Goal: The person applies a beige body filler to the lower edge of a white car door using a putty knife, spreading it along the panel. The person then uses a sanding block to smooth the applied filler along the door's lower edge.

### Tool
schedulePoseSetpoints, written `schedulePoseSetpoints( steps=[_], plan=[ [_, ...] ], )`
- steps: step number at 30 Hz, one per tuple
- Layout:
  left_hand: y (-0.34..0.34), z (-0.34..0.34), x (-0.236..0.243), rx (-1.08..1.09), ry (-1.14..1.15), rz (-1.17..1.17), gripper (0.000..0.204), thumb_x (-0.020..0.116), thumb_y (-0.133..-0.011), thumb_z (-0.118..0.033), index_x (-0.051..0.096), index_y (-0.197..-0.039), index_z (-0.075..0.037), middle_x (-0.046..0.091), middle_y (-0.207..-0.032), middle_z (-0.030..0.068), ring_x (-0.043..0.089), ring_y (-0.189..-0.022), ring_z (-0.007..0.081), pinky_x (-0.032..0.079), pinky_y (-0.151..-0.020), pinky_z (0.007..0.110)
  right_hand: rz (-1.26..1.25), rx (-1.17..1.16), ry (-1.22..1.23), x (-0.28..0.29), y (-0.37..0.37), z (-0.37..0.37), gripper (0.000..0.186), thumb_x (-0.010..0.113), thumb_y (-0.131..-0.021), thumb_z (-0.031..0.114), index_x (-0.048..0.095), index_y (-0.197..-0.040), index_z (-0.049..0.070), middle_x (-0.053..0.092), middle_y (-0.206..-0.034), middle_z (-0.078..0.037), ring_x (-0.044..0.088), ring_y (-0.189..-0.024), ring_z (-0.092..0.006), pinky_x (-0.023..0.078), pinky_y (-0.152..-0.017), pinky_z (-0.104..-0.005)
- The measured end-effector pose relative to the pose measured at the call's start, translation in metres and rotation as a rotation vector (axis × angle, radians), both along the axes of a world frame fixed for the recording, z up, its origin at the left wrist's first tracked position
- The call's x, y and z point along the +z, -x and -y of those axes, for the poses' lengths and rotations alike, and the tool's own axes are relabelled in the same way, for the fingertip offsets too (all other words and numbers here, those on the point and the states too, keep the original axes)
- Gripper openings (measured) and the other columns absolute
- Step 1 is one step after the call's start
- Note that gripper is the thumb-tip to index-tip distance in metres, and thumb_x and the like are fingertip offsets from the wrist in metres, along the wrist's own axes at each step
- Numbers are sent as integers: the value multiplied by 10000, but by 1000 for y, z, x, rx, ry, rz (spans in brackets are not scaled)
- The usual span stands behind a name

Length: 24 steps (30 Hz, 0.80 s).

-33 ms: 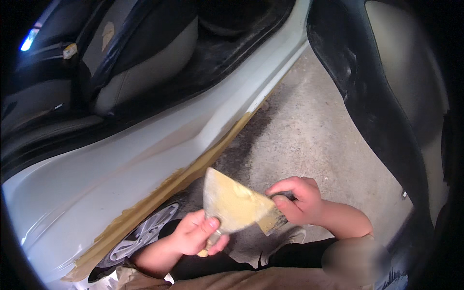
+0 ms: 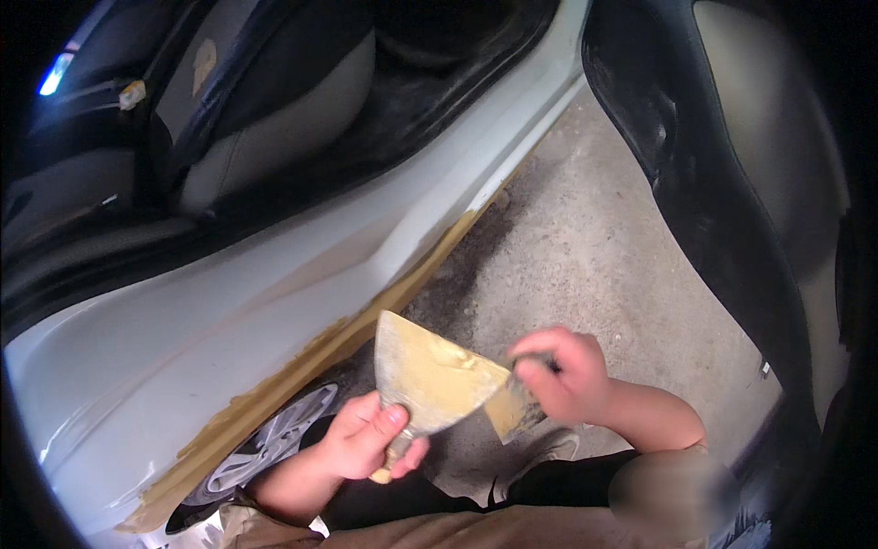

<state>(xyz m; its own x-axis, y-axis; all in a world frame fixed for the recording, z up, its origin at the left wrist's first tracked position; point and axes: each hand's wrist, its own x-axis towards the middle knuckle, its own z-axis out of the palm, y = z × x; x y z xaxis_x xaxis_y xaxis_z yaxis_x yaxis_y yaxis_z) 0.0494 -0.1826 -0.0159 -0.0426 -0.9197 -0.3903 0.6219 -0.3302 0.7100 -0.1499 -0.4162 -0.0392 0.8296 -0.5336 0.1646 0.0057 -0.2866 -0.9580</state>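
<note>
My left hand (image 2: 364, 435) is closed round the handle of a wide putty knife (image 2: 430, 384), its blade tilted up and coated with pale yellow filler. A thicker lump of filler (image 2: 450, 353) sits near the blade's upper edge. My right hand (image 2: 569, 377) grips a smaller spreader (image 2: 512, 412) with a dark grip and a yellow-smeared blade. That blade lies against or just behind the right corner of the putty knife; I cannot tell whether they touch. To the left runs the car's pale sill (image 2: 274, 293), with yellow-brown filler (image 2: 261, 403) along its lower edge.
Above the sill is the door opening with a dark grey seat (image 2: 293, 137). An open car door (image 2: 713, 201) stands at the right. A wheel (image 2: 270, 439) shows below the sill, beside my left forearm. Rough concrete floor (image 2: 585, 247) lies between sill and door.
The putty knife and my left hand have shifted slightly left and up. The spreader has moved a little left with my right hand's fingers.
</note>
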Motion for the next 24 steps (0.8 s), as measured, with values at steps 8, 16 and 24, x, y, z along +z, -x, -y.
schedulePoseSetpoints(
  steps=[8, 16, 24],
  plan=[
    [-5, -6, 2, -137, -85, 99, 393, 415, -1165, -334, 591, -1233, 11, 673, -820, 98, 589, -578, 125, 473, -507, 269, 162, -221, -778, 4, 5, 19, 568, 731, -943, -24, 454, -1438, 9, 647, -1273, -104, 656, -1119, -166, 544, -988, -365],
    [1, 4, 6, -223, -64, 210, 334, 437, -1164, -248, 615, -1004, -14, 674, -801, 48, 582, -577, 104, 498, -558, 280, 218, -323, -697, 2, 13, 10, 426, 664, -1041, 90, 538, -1411, -77, 710, -1192, -112, 687, -1072, -161, 559, -939, -317],
    [7, 11, 7, -218, -179, 377, 407, 426, -1170, -285, 625, -911, -41, 617, -702, 0, 557, -565, 83, 471, -555, 264, 218, -170, 91, 12, 36, -8, 283, 685, -985, 73, 642, -1192, -116, 752, -1139, -250, 775, -938, -284, 621, -736, -345]
  ],
)
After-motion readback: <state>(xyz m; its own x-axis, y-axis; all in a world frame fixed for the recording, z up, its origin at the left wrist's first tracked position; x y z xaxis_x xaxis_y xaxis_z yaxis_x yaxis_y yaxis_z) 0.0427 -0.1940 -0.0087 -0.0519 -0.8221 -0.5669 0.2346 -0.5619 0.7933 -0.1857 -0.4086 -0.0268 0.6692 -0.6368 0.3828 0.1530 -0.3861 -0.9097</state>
